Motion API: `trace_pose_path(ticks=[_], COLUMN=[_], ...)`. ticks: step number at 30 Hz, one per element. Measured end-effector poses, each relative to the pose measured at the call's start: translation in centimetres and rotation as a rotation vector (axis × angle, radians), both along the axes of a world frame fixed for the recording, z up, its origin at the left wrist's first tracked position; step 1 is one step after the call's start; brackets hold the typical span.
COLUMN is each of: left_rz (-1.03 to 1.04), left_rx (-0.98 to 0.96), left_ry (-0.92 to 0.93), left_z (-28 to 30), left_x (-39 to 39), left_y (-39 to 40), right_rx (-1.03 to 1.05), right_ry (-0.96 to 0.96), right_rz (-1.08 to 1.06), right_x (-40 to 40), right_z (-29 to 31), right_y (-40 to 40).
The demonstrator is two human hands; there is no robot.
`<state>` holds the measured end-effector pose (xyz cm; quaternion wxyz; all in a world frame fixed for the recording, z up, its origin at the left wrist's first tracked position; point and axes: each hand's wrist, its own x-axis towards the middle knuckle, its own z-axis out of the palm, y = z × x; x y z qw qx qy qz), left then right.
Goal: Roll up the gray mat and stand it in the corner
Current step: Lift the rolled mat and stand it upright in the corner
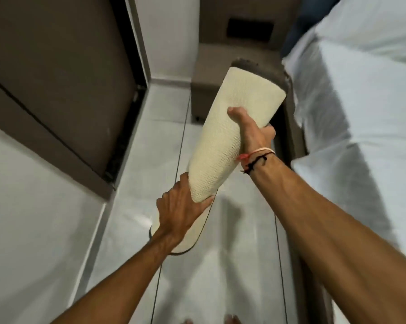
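Note:
The mat (223,136) is rolled into a thick tube, its cream woven backing on the outside and gray pile showing at the far end. It is held tilted above the floor, far end up toward the bed. My right hand (251,129) grips the roll around its middle, thumb on top. My left hand (181,206) clasps the lower end of the roll, where a loose flap of the mat curls beneath. The room corner (171,76) lies ahead, left of the nightstand.
A brown nightstand (211,73) stands ahead by the wall. A bed with white bedding (349,101) runs along the right. A brown wardrobe (57,78) fills the left. Glossy gray floor tiles (164,136) lead toward the corner. My toes show at the bottom edge.

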<state>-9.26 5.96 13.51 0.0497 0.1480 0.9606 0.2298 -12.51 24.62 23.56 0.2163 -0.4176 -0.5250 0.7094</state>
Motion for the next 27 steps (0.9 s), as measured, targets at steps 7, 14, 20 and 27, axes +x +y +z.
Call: trace_pose_path(ticks=[7, 14, 20, 27], left_rz=[-0.388, -0.613, -0.537, -0.306], left_rx=[0.389, 0.555, 0.614, 0.715], left_ry=[-0.219, -0.433, -0.533, -0.423], left_z=[22.9, 37.4, 37.1, 35.3], left_x=[-10.6, -18.2, -25.4, -35.8], left_y=[-3.9, -3.5, 0.4, 5.0], right_rx=[0.174, 0.266, 0.223, 0.158], right_ry=[0.360, 0.604, 0.551, 0.549], right_rz=[0.324, 0.881, 1.044, 0.984], right_x=[-1.9, -5.9, -14.6, -26.8], right_z=[23.0, 34.1, 35.1, 33.0], right_y=[0.9, 0.6, 4.0, 10.1])
